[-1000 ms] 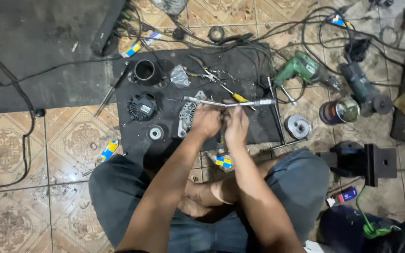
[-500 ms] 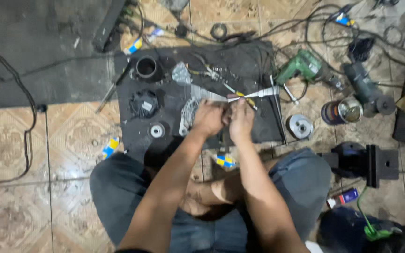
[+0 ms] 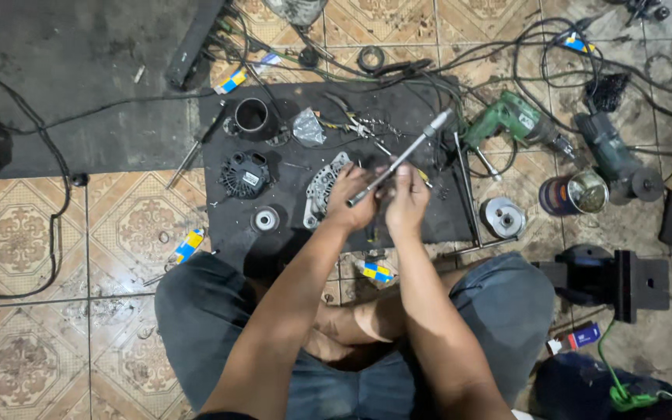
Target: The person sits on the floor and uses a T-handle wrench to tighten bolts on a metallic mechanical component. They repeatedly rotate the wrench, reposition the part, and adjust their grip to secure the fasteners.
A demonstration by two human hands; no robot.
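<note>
Gripping a long metal wrench [image 3: 400, 158] with both hands, left hand [image 3: 350, 198] closed on its lower end, right hand [image 3: 406, 201] closed beside it; wrench angled over black mat [image 3: 289, 233], metal housing [image 3: 321, 189] just left, green drill [image 3: 507, 120] nearby.

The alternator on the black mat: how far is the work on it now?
Done: the alternator is apart; black cover, metal housing and pulley lie separately. In hand: left hand and right hand hold a long ratchet wrench together. Left: all parts remain loose, none joined.
</note>
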